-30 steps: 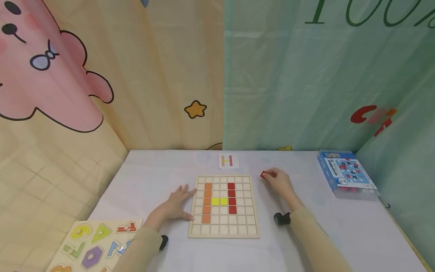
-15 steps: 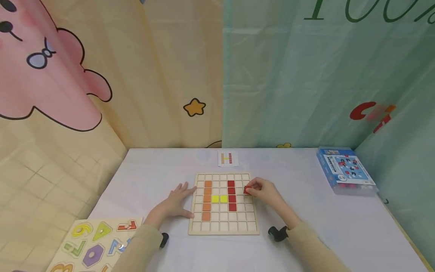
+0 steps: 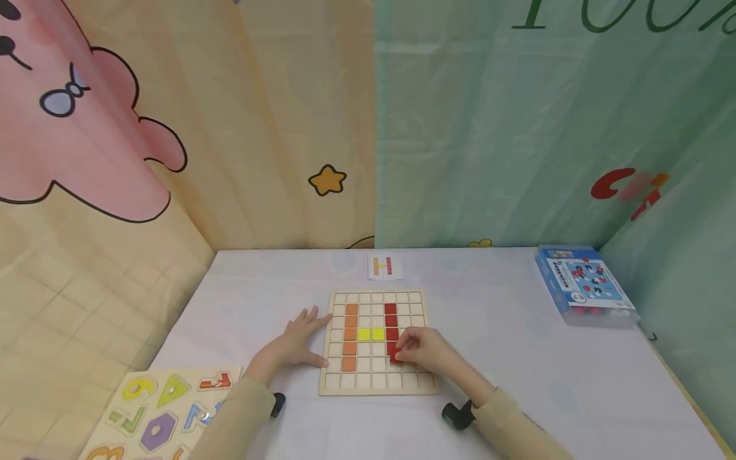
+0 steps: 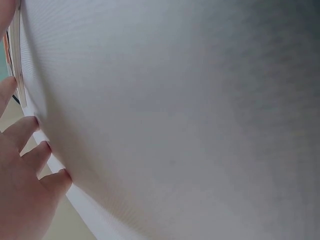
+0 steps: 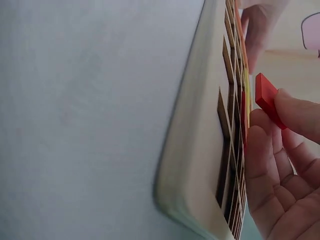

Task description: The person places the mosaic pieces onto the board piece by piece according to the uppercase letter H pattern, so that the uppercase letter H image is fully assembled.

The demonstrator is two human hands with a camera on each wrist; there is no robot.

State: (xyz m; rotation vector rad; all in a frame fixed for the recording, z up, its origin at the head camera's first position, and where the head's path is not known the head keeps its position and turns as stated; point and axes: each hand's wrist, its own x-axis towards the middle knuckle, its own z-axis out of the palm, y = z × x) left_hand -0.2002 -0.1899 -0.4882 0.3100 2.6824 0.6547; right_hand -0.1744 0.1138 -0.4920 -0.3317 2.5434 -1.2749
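A wooden grid board lies flat on the table, holding a column of orange tiles, two yellow tiles and a column of red tiles. My right hand pinches a loose red tile between thumb and fingers, tilted, close over the lower end of the red column. My left hand rests at the board's left edge with fingers spread, thumb and index fingertip right at the rim. In the left wrist view its other fingertips rest on the white tabletop.
Behind the board lies a small pattern card printed with the same coloured columns. A blue box stands at the back right. At the front left, partly under the left sleeve, is a puzzle board with number and shape pieces.
My right hand has carried the red tile leftward and toward me, from the table beyond the board's right edge to over the red column. The left hand stays put.
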